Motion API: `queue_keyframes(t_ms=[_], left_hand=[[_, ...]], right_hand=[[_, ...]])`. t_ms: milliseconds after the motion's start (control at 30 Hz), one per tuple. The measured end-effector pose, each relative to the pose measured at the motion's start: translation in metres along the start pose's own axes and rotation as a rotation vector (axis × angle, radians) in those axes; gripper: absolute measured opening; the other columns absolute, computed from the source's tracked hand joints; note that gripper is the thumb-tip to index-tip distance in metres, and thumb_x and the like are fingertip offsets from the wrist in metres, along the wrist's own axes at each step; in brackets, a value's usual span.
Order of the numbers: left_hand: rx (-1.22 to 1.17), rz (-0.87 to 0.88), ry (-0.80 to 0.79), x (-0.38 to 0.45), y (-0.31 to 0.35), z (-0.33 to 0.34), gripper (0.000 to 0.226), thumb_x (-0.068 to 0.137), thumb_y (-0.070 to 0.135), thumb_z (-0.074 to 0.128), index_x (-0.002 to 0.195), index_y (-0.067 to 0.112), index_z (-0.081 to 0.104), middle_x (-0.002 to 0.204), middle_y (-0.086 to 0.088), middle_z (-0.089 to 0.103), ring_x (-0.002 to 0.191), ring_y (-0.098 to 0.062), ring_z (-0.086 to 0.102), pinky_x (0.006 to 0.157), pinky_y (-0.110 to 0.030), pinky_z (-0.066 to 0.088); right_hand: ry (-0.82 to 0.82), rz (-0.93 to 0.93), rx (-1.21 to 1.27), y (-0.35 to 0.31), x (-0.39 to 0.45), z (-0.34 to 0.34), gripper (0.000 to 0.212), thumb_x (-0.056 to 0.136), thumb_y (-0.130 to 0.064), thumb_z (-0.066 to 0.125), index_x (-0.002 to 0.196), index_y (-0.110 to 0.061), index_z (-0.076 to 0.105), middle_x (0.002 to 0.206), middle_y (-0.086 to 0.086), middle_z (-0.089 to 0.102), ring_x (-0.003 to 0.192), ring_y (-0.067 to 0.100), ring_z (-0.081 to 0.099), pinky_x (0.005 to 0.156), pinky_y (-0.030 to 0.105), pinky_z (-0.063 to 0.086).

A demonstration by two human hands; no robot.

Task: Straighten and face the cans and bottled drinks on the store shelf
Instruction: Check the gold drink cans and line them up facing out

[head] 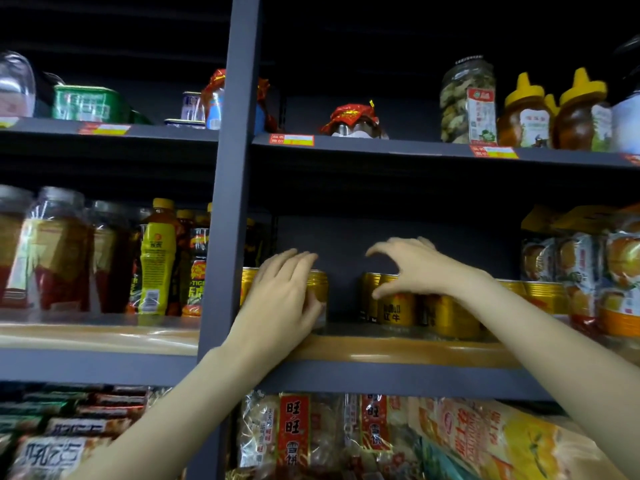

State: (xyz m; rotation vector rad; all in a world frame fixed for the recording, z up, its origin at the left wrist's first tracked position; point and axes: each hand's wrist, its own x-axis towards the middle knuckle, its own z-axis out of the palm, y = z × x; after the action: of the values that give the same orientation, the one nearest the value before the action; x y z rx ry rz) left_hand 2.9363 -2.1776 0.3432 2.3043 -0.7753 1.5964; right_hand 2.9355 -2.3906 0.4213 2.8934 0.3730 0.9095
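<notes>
Gold drink cans stand on the middle shelf. My left hand wraps around one gold can at the left end of the bay, covering most of it. My right hand hovers with spread, curled fingers over the tops of a group of gold cans a little to the right, thumb near a can's rim; nothing is lifted. More gold cans stand further right, behind my right forearm. A gap of bare shelf lies between the two can groups.
A grey upright post divides the bays. Bottled drinks and jars fill the left bay. Orange snack packs crowd the right end. Jars and honey bottles stand on the shelf above; bagged snacks lie below.
</notes>
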Motion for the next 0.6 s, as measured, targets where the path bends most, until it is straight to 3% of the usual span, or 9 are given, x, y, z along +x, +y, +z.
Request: queue_keyframes(t_ms=[67,133,200,233,333,400,500,600], left_hand=[[0.028,-0.059,0.005,-0.009,0.001,0.001,0.057,0.084,0.028,0.043,0.133,-0.003,0.044,0.135,-0.018,0.049,0.133,-0.033,0.037,0.107,-0.035,0.02],[-0.011,-0.119,0.007,-0.012,0.002,0.001,0.06,0.09,0.028,0.045,0.14,-0.004,0.031,0.144,-0.018,0.037,0.141,-0.029,0.02,0.11,-0.025,0.0],[-0.011,-0.119,0.006,-0.012,0.002,0.003,0.064,0.091,0.03,0.045,0.143,-0.001,0.024,0.145,-0.014,0.035,0.142,-0.023,0.015,0.099,-0.012,-0.023],[-0.003,-0.129,0.004,-0.011,0.003,0.002,0.064,0.091,0.033,0.042,0.143,-0.001,0.024,0.143,-0.014,0.038,0.14,-0.023,0.017,0.096,-0.011,-0.027],[0.015,-0.164,-0.054,-0.01,0.002,0.001,0.073,0.081,0.039,0.029,0.139,-0.004,0.03,0.135,-0.018,0.046,0.135,-0.027,0.026,0.112,-0.029,-0.009],[0.035,-0.154,-0.078,-0.01,0.001,0.0,0.073,0.078,0.038,0.028,0.138,-0.003,0.033,0.132,-0.018,0.049,0.134,-0.029,0.027,0.115,-0.038,-0.002],[0.027,-0.135,-0.112,-0.009,0.002,-0.004,0.071,0.078,0.039,0.025,0.139,0.005,0.034,0.131,-0.013,0.051,0.134,-0.027,0.024,0.114,-0.04,-0.003],[0.011,-0.118,-0.119,-0.009,0.003,-0.004,0.067,0.078,0.035,0.027,0.142,0.014,0.032,0.142,-0.004,0.043,0.136,-0.026,0.021,0.113,-0.04,-0.005]], right_hand=[[-0.007,-0.121,0.267,-0.016,0.003,0.001,0.074,0.077,-0.042,0.074,0.14,-0.029,0.038,0.145,-0.002,0.041,0.134,0.019,0.036,0.111,0.039,0.03],[-0.092,-0.186,0.43,-0.036,0.009,0.008,0.073,0.077,-0.038,0.075,0.14,-0.031,0.037,0.144,-0.001,0.041,0.132,0.017,0.039,0.109,0.038,0.035],[-0.128,-0.216,0.496,-0.052,0.013,0.02,0.068,0.08,-0.034,0.073,0.139,-0.032,0.038,0.139,0.001,0.041,0.124,0.017,0.041,0.104,0.033,0.037],[-0.112,-0.21,0.523,-0.057,0.015,0.027,0.064,0.081,-0.033,0.072,0.137,-0.031,0.041,0.136,0.002,0.039,0.119,0.016,0.041,0.1,0.03,0.037],[-0.035,-0.15,0.684,-0.06,0.013,0.04,0.049,0.079,-0.029,0.074,0.122,-0.031,0.05,0.128,0.001,0.041,0.113,0.018,0.044,0.099,0.034,0.04],[0.002,-0.119,0.769,-0.06,0.009,0.042,0.042,0.075,-0.027,0.077,0.11,-0.03,0.054,0.124,-0.001,0.049,0.107,0.019,0.052,0.098,0.043,0.045],[0.035,-0.055,0.756,-0.055,0.002,0.035,0.038,0.072,-0.025,0.08,0.101,-0.029,0.054,0.119,-0.001,0.055,0.101,0.016,0.053,0.09,0.037,0.045],[-0.014,0.031,0.729,-0.042,-0.006,0.025,0.043,0.072,-0.024,0.081,0.104,-0.025,0.052,0.12,0.001,0.053,0.111,0.018,0.049,0.09,0.034,0.042]])
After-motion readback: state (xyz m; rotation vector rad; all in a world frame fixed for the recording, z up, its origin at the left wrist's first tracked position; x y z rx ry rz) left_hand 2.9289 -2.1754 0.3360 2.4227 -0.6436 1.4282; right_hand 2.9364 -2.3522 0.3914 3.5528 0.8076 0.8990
